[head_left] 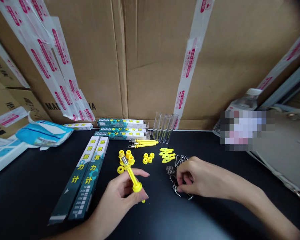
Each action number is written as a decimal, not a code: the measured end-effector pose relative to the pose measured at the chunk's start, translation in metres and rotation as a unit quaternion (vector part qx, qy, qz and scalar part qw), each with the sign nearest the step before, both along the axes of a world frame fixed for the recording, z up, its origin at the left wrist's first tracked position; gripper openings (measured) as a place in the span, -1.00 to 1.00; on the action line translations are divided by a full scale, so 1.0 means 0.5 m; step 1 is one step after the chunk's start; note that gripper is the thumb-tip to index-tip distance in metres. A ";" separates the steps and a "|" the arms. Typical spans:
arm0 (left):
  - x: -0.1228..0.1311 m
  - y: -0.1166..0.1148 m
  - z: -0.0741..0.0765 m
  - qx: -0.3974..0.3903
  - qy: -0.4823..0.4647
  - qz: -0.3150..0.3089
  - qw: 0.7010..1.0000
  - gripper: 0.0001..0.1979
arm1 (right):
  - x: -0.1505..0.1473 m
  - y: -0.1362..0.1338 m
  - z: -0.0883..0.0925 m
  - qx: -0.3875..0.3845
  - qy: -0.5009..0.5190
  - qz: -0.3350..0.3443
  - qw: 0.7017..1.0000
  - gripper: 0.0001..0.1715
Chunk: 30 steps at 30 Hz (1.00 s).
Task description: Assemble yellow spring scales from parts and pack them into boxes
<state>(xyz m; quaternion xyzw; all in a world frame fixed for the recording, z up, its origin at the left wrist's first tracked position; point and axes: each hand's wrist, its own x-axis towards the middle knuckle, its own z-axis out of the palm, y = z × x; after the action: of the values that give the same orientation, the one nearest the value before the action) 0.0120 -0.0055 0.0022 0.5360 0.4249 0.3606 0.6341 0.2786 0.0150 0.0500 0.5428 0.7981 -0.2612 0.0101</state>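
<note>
We gripped a yellow rod [133,178] in left fingers [140,171] above the tabletop [160,220], clear tubes [165,128] stood by its far edge, right fingers [182,174] curled over wire hooks [175,190], whether gripping we couldn't tell.

Blue packet [46,134], bottle [243,102] (white-capped)

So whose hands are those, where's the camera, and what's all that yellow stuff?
No machine here: these are one person's bare hands. There's just one picture, from a camera worn on that person's head, looking forward and down. The left hand holds a yellow stick with a silvery end. The right hand has its fingers at some bent wires; I can't tell whether it grips one. On the black table lie more sticks, yellow rings, flat yellow pieces and little metal bits. Clear tubes stand farther back, and boxes lie to the left and behind.
</note>
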 end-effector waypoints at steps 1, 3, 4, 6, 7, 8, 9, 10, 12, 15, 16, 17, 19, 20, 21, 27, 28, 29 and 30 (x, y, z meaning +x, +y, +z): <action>-0.001 -0.001 0.000 -0.003 -0.001 -0.003 1.000 -0.62 | 0.001 0.000 -0.001 -0.004 0.002 -0.001 1.000 -0.84; -0.002 -0.002 -0.001 -0.007 -0.001 -0.009 1.000 -0.61 | 0.002 0.000 -0.001 -0.007 0.006 -0.001 1.000 -0.84; -0.002 -0.002 -0.002 -0.007 -0.001 -0.012 1.000 -0.61 | 0.003 0.000 -0.001 -0.005 0.005 -0.001 1.000 -0.84; -0.003 -0.002 -0.004 -0.002 0.000 -0.016 1.000 -0.61 | 0.004 -0.001 0.001 -0.002 0.006 -0.002 1.000 -0.84; -0.002 -0.001 -0.003 0.002 0.004 -0.016 1.000 -0.62 | 0.004 -0.001 0.002 -0.002 0.010 -0.001 1.000 -0.84; -0.002 -0.001 -0.003 0.008 0.011 -0.015 1.000 -0.63 | 0.005 -0.002 0.004 -0.002 0.017 0.002 1.000 -0.84; -0.002 -0.001 -0.001 0.013 0.021 -0.013 1.000 -0.65 | 0.007 -0.002 0.006 -0.001 0.026 0.006 1.000 -0.84; -0.001 -0.001 0.001 0.019 0.033 -0.010 0.999 -0.66 | 0.009 -0.003 0.008 0.001 0.036 0.010 0.999 -0.84; 0.000 -0.001 0.006 0.028 0.053 -0.005 0.998 -0.65 | 0.012 -0.005 0.013 0.009 0.056 0.019 0.998 -0.86; 0.000 -0.002 0.009 0.036 0.053 -0.008 0.998 -0.61 | 0.011 -0.010 0.021 0.013 0.096 0.028 0.995 -0.89; 0.000 -0.002 0.009 0.037 0.050 -0.010 0.998 -0.59 | 0.007 -0.013 0.023 0.009 0.116 0.031 0.993 -0.90; 0.000 -0.002 0.008 0.036 0.046 -0.012 0.998 -0.58 | 0.001 -0.016 0.025 0.001 0.139 0.032 0.990 -0.91; -0.001 -0.002 0.006 0.032 0.043 -0.015 0.998 -0.58 | -0.017 -0.022 0.024 -0.014 0.187 0.035 0.982 -0.94; 0.000 -0.002 0.005 0.031 0.042 -0.016 0.998 -0.59 | -0.029 -0.026 0.022 -0.025 0.213 0.039 0.976 -0.93; 0.000 -0.002 0.004 0.033 0.044 -0.015 0.998 -0.61 | -0.042 -0.031 0.018 -0.026 0.235 0.045 0.971 -0.95; 0.001 0.000 0.002 0.034 0.032 -0.014 0.999 -0.67 | -0.125 -0.060 -0.041 -0.080 0.419 0.009 0.904 -0.92; 0.001 0.001 0.001 0.023 0.022 -0.014 0.999 -0.63 | -0.136 -0.065 -0.054 -0.105 0.451 -0.015 0.886 -0.92; 0.001 0.001 -0.001 0.014 0.014 -0.013 1.000 -0.58 | -0.146 -0.069 -0.067 -0.132 0.482 -0.035 0.866 -0.88; 0.000 0.002 -0.003 0.007 0.009 -0.010 1.000 -0.54 | -0.155 -0.073 -0.079 -0.154 0.504 -0.057 0.848 -0.82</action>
<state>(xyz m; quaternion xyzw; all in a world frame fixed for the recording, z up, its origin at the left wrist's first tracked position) 0.0119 -0.0047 0.0007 0.5485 0.4227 0.3520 0.6298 0.2010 -0.0215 0.0108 0.3731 0.6108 -0.6182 -0.3249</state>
